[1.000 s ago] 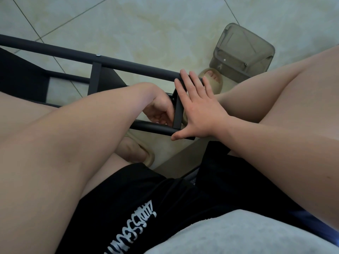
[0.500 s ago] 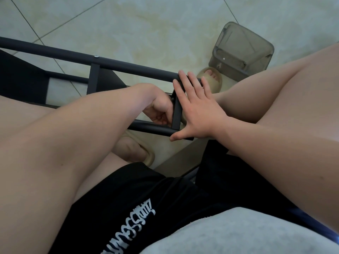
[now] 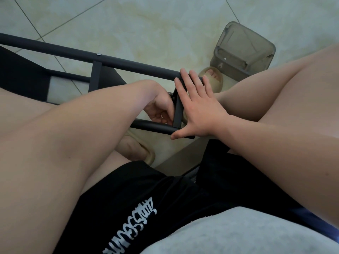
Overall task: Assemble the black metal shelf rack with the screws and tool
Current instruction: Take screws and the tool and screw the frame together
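While the black metal shelf rack frame point(image 3: 55, 49) lies on its side across the person's lap line, low over the pale tiled floor point(image 3: 146, 24), the work centres on the short flat black crosspiece point(image 3: 177, 114) at its near end. The right hand point(image 3: 200, 112) is spread flat against the right side of that crosspiece. Its straight fingers point(image 3: 183, 73) reach to the far round black tube point(image 3: 139, 66) and its thumb lies along the end of the near round black tube point(image 3: 152, 126), bracing the joint. On the left side of the crosspiece the left hand point(image 3: 159, 110) is curled in close to where it meets the near tube. Whether it pinches a screw or the tool I cannot tell, since its fingers hide the spot. This looks like fastening that corner joint, with the rack only part built. The next move likely calls for a firm brace from the right hand while the left seats and turns the fastener squarely. A smoky grey translucent plastic box point(image 3: 242, 50) sits beyond the crosspiece, well apart.
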`<state>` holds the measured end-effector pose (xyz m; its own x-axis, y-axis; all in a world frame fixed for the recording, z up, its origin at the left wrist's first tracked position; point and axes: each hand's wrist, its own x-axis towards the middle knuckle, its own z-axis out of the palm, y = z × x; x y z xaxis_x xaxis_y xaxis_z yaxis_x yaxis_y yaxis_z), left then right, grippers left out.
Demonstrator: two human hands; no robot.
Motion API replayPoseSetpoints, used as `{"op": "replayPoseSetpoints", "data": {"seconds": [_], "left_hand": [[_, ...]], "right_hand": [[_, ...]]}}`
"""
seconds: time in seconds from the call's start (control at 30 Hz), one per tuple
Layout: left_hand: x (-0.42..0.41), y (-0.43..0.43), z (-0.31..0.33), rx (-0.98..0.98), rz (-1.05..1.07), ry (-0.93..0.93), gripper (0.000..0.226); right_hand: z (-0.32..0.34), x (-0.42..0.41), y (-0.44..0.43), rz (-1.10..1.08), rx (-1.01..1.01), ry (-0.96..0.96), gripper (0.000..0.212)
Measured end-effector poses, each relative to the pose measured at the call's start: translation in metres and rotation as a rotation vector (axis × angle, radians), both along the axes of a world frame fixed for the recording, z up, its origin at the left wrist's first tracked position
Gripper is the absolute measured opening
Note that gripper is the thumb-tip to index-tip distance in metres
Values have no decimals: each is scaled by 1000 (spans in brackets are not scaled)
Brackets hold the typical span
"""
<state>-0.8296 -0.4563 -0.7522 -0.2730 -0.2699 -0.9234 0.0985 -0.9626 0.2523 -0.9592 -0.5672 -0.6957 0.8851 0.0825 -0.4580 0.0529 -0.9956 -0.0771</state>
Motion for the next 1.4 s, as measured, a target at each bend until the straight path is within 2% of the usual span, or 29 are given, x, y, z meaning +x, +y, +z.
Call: {"op": "replayPoseSetpoints", "data": {"seconds": [0.17,0.33,0.47,0.93,1.13,1.4], "left_hand": [[-3,-2,-1,7,18,-9,10],[-4,0,0,-14,37,-2,27],[-4,1,2,-23,49,-18,18],[-2,4,3,-76,96,10,16],[2,6,0,-127,-27,-100,9],[1,3,-2,-131,-44,-91,7]], "right_hand": [[0,-1,1,-4,-1,2,153],[-1,-1,1,0,-9,0,153],[-1,-2,2,-1,-4,-5,153],[3,2,0,-11,3,14,153],[4,5,-2,-12,8,20,153],[3,3,-1,-15,12,9,153]]}}
